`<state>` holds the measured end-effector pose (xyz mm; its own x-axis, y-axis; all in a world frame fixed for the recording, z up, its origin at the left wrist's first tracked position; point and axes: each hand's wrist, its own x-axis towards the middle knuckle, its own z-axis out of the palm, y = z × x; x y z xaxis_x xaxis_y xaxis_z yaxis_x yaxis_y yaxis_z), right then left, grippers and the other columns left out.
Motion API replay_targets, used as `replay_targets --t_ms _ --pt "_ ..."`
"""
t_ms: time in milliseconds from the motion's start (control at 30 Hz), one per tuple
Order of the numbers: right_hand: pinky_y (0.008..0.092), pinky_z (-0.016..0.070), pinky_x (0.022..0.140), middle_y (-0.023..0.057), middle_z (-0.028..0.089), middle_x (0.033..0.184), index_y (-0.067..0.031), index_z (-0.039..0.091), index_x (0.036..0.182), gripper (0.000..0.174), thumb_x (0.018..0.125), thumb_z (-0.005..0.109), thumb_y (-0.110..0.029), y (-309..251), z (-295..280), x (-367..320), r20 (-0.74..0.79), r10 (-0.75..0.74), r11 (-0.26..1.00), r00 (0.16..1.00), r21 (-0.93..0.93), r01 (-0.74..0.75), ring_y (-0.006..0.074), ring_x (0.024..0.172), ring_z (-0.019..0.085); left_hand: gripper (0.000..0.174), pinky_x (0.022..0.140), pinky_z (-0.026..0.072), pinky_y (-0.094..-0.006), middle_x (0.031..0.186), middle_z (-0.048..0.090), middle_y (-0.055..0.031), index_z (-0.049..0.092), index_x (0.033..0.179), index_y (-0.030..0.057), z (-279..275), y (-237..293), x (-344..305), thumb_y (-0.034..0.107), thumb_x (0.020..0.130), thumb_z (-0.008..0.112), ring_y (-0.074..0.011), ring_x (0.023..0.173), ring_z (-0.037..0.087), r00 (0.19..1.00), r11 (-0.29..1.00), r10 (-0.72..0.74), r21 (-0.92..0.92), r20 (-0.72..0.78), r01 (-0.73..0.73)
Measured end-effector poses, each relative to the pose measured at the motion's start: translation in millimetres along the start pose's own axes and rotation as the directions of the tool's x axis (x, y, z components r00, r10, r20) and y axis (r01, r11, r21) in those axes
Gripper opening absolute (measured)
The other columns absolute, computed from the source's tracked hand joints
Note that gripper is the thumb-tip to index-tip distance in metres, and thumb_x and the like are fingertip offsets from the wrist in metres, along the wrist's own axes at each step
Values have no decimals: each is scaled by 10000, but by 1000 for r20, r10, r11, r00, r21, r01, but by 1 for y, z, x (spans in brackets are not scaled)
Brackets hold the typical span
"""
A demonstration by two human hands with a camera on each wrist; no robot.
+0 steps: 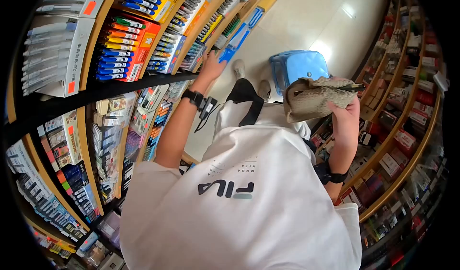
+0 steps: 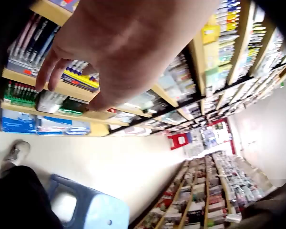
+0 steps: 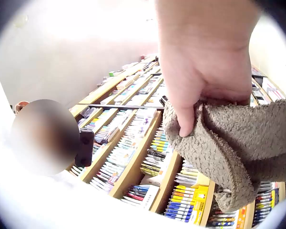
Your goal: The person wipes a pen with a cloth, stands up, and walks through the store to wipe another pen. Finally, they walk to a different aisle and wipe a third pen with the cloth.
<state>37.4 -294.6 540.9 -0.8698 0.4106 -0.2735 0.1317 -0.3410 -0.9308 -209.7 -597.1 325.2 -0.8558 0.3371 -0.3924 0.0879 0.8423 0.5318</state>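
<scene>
My left hand (image 1: 212, 68) reaches to the pen shelf on the left. In the left wrist view its fingers (image 2: 46, 71) hang bent over boxes of pens, thumb apart from them, and nothing shows in the grasp. Below the fingers stand a green pen box (image 2: 20, 93) and a box with white pens (image 2: 51, 101). Away from the shelf, my right hand (image 1: 346, 117) grips a folded grey-brown cloth (image 1: 304, 100), with the thumb pressed on its near side in the right wrist view. A thin dark item (image 1: 355, 86) sticks out beside the cloth; most of it is hidden.
A light blue plastic stool (image 1: 299, 66) stands on the tiled floor (image 1: 306, 11) ahead of my feet. Tiered shelves of pens (image 1: 117, 50) rise at the left, and shelves of small boxed goods (image 1: 402, 140) at the right. Blue packs (image 1: 235, 42) lie along the lowest left ledge.
</scene>
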Motion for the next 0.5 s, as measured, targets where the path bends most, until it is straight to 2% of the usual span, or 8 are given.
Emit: replay_targets --t_ms 67,167,200,300,400,500 --pt "338 401 986 99 589 1167 18 516 1207 411 803 577 64 -3 -1 0 -93 -30 1000 995 5 31 203 1100 554 816 1021 367 -439 1482 127 -283 273 1430 34 6 -27 24 299 774 678 -456 1258 383 987 979 -153 128 -58 159" --pt "327 410 971 90 601 1149 12 528 1201 390 818 589 54 -8 2 2 -212 -43 999 976 13 46 190 1084 561 903 1019 365 -455 1489 -9 -291 175 1467 60 1 -35 38 291 761 689 -496 1251 364 988 979 -107 164 -112 124" --pt "317 418 957 85 611 1133 11 540 1190 381 817 605 50 -12 8 6 -238 -32 999 971 32 41 177 1068 567 886 1016 363 -471 1478 36 -309 184 1463 49 -10 -21 35 266 770 691 -487 1265 347 981 969 -184 154 -65 192" --pt "309 428 940 79 621 1117 9 553 1174 359 822 619 41 -17 18 15 -286 0 997 958 68 20 167 1048 577 847 1010 359 -490 1460 87 -323 201 1457 45 -5 -20 37 227 782 679 -485 1281 319 979 942 -154 280 -133 186" --pt "308 431 933 78 625 1112 11 558 1163 341 828 614 38 -19 26 25 -314 15 997 949 77 10 168 1036 583 801 993 361 -501 1433 164 -324 211 1450 40 4 -19 37 178 796 652 -482 1282 313 962 919 -148 327 -230 220" --pt "304 431 925 76 630 1102 14 562 1152 326 830 610 36 -18 33 34 -286 10 998 958 65 9 163 1018 588 787 971 370 -501 1401 227 -326 218 1444 39 20 -27 38 140 786 639 -487 1240 350 914 904 -36 378 -403 202"
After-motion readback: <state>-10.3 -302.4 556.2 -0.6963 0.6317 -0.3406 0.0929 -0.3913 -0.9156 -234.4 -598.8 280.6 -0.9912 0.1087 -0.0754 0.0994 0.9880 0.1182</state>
